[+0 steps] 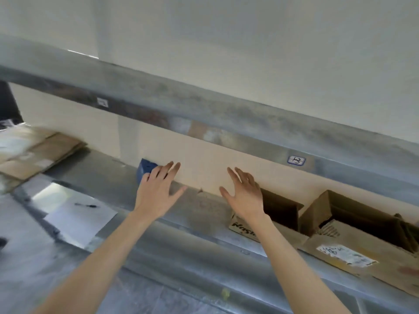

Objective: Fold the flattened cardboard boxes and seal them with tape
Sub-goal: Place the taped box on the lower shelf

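Both arms stretch forward, left hand (156, 191) and right hand (244, 196) palms down, fingers splayed wide, holding nothing. Flattened cardboard boxes (38, 152) lie well left of the left hand; a label (296, 160) up-right of the right hand reads roughly "13"

Left hand (156, 197): bare, slim, with long fingers (169, 171); finer detail is blurred.
Right hand (246, 197): bare, slim, of the same build.
Left forearm (106, 257): bare along its whole visible length.
Right forearm (285, 257): bare likewise, slender.
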`<control>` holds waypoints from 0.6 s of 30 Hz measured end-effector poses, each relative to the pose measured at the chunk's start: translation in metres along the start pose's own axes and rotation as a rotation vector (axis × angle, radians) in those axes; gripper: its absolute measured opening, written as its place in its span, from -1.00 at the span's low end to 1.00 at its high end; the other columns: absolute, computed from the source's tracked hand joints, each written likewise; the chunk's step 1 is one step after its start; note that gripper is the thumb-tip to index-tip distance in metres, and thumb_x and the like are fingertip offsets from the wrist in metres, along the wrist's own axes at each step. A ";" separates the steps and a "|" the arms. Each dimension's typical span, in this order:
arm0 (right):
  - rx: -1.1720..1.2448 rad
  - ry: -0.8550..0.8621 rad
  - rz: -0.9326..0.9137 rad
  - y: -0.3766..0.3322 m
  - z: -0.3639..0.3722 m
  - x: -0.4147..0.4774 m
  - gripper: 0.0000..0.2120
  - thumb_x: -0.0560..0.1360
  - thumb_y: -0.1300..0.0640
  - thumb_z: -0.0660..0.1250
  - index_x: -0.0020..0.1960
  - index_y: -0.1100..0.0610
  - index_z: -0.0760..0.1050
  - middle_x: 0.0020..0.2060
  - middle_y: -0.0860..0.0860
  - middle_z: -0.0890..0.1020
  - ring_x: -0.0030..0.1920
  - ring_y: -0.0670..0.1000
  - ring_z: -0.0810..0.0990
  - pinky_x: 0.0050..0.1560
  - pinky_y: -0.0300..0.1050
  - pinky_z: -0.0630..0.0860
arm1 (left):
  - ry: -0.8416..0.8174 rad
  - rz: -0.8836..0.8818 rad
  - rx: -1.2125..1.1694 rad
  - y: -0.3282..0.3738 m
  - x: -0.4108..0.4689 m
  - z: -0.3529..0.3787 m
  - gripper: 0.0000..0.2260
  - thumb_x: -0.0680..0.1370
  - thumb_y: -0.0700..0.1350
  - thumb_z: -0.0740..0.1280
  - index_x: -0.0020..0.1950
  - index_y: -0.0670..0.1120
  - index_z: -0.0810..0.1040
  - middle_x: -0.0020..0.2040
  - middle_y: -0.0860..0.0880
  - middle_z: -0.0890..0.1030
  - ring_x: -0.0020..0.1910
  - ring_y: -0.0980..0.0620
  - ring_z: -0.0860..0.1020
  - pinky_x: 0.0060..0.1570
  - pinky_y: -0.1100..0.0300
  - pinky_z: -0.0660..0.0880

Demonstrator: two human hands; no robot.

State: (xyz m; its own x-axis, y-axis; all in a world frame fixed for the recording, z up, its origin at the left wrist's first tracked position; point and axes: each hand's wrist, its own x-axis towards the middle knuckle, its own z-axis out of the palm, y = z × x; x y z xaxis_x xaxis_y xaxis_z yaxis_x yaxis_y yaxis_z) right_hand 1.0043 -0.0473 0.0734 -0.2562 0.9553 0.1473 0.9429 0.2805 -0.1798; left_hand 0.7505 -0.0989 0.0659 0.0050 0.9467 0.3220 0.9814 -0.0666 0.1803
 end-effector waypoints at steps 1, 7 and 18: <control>0.004 -0.006 -0.015 -0.012 0.002 0.005 -0.37 0.63 -0.26 0.08 0.61 -0.06 0.05 0.60 -0.04 0.12 0.56 0.09 0.10 0.48 0.02 0.16 | 0.011 -0.016 0.010 -0.013 -0.002 -0.006 -0.29 0.54 0.34 -0.02 0.52 -0.06 0.38 0.46 -0.06 0.46 0.37 -0.12 0.46 0.21 -0.06 0.44; 0.027 -0.025 -0.106 -0.099 0.022 0.041 -0.35 0.63 -0.25 0.10 0.62 -0.03 0.04 0.60 0.00 0.12 0.56 0.10 0.10 0.46 0.00 0.15 | -0.004 -0.142 0.055 -0.105 -0.014 -0.030 -0.24 0.51 0.40 -0.13 0.61 0.03 0.18 0.58 0.00 0.26 0.50 -0.08 0.30 0.36 -0.02 0.28; 0.092 -0.008 -0.130 -0.298 0.076 0.097 -0.40 0.63 -0.21 0.14 0.59 0.00 0.16 0.57 0.02 0.20 0.54 0.09 0.16 0.45 0.00 0.22 | -0.033 -0.176 0.135 -0.309 -0.026 -0.069 -0.21 0.49 0.42 -0.14 0.61 0.03 0.19 0.57 0.01 0.28 0.51 -0.09 0.27 0.39 -0.05 0.27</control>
State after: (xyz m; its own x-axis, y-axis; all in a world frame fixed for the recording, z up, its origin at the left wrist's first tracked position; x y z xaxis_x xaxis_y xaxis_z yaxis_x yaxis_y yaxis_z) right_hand 0.6822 -0.0317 0.0678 -0.3772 0.9109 0.1673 0.8780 0.4092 -0.2482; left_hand 0.4339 -0.1244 0.0663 -0.1642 0.9500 0.2655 0.9845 0.1410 0.1044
